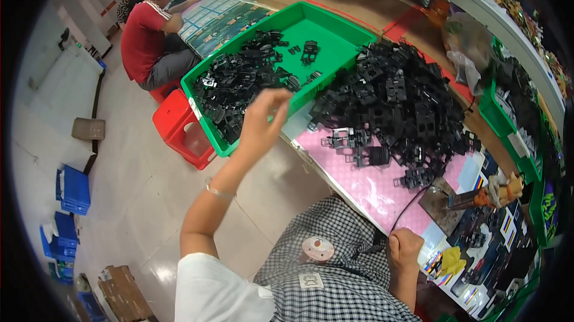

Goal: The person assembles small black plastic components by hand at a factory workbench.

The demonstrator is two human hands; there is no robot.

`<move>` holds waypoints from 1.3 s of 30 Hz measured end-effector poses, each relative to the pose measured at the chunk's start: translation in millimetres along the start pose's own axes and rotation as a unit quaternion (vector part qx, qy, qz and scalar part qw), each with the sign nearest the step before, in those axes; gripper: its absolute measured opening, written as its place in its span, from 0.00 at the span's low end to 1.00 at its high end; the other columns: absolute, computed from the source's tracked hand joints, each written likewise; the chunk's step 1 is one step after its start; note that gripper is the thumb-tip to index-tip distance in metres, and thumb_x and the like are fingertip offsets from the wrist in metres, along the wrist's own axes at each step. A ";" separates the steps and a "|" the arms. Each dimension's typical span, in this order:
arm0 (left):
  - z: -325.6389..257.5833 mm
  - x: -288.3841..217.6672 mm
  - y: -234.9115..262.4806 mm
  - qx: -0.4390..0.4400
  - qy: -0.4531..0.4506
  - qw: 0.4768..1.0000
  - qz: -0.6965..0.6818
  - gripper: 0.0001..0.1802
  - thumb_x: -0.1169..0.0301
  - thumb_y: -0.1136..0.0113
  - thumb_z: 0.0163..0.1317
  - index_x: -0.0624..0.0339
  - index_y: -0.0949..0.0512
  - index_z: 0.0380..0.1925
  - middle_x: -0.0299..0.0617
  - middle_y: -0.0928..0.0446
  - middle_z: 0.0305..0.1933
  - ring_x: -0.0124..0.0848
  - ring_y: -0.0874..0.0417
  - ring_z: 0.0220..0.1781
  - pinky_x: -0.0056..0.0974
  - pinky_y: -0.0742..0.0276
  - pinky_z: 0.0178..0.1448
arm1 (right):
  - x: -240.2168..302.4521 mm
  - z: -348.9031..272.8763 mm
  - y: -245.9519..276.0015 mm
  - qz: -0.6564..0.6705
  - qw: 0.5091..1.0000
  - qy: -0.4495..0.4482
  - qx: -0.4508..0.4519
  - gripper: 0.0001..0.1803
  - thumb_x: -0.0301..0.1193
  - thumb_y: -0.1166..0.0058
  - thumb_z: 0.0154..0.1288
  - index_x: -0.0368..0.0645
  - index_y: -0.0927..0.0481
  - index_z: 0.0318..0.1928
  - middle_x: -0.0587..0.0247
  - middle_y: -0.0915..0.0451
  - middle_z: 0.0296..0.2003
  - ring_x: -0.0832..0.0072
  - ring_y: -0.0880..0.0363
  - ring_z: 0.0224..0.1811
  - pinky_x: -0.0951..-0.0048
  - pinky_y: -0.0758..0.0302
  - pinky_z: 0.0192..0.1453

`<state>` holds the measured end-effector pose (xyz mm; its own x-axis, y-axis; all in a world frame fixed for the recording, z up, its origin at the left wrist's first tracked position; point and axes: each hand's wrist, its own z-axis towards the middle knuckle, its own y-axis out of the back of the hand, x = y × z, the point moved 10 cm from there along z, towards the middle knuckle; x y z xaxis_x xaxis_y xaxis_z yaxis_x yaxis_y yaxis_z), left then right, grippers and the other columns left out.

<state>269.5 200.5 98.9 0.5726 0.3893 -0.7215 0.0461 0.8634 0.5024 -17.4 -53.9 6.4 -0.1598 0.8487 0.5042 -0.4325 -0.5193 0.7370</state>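
Observation:
My left hand (263, 120) is raised at the near edge of a green tray (335, 32). Its fingers are bent, a gap shows between them and the thumb, and I see nothing held. Many small black plastic parts (239, 71) lie in the tray, mostly on its left side. To the right a large heap of black plastic parts (394, 92) covers the pink tabletop (359, 184), a few lying loose at its front. My right hand (405, 248) is closed in a fist at the table's front edge. A thin black cable (412, 201) runs down to it; what the fist holds is hidden.
Left of the tray stands a red stool (179, 128), with a person in a red shirt (143, 41) seated beyond. A brown-handled tool (478, 198) rests on a metal plate at right, near a yellow cloth (451, 260). Green bins (508, 125) line the right side.

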 end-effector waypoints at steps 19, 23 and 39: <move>209.6 142.0 -95.1 0.006 0.011 0.951 0.310 0.07 0.75 0.45 0.51 0.64 0.21 0.30 0.52 0.24 0.40 0.49 0.23 0.44 0.48 0.23 0.46 | -13.3 4.3 -1.4 -0.023 0.997 -0.077 -0.019 0.16 0.30 0.53 0.62 0.39 0.31 0.17 0.58 0.32 0.13 0.63 0.34 0.13 0.65 0.42 0.19; 190.3 102.6 -39.2 -0.101 0.052 0.989 0.091 0.07 0.73 0.41 0.54 0.65 0.21 0.32 0.49 0.20 0.32 0.39 0.19 0.34 0.40 0.22 0.37 | -13.9 -2.7 4.0 0.000 0.997 -0.074 -0.024 0.16 0.28 0.53 0.62 0.38 0.31 0.17 0.57 0.32 0.13 0.63 0.34 0.13 0.65 0.41 0.19; -139.4 -85.4 -221.8 0.355 0.333 0.598 -0.637 0.21 0.62 0.38 0.57 0.64 0.29 0.45 0.39 0.24 0.40 0.28 0.21 0.41 0.34 0.22 0.45 | -18.5 10.8 26.9 0.259 0.929 -0.218 -0.147 0.24 0.22 0.45 0.58 0.38 0.32 0.56 0.63 0.24 0.36 0.80 0.26 0.33 0.81 0.29 0.30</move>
<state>96.2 20.4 -17.4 -0.7391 -0.1943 -0.6449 0.5687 0.3332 -0.7521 -16.6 -84.7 21.7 -0.0666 0.3382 0.9387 -0.6321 -0.7422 0.2226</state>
